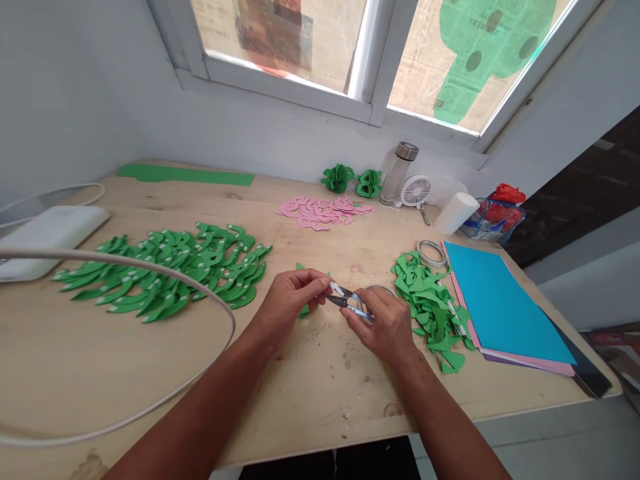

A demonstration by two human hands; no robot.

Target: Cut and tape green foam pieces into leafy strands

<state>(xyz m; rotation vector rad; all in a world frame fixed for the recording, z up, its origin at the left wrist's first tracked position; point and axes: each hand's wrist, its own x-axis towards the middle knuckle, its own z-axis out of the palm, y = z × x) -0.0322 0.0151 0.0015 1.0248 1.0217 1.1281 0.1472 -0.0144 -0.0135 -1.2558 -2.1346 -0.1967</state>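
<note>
Near the middle of the wooden table (280,407), my left hand (296,297) is closed, thumb and finger pinching a small white strip (337,288). My right hand (383,317) holds small snips (353,303), whose dark blades are apart beside the strip. A green paper piece (304,311) shows beneath my left hand, partly hidden. To the left lies a spread of green paper pieces with white tabs (170,270). Right of my right hand is a heap of green paper scraps (433,303), with a tape roll (431,253) at its top edge.
Pink paper cutouts (320,212), two green paper shapes (338,178), a bottle (397,173) and a small fan (415,191) stand or lie toward the wall. Blue sheets (505,300) are at right. A pale cable (220,300) arcs across the left foreground, near a white box (55,233).
</note>
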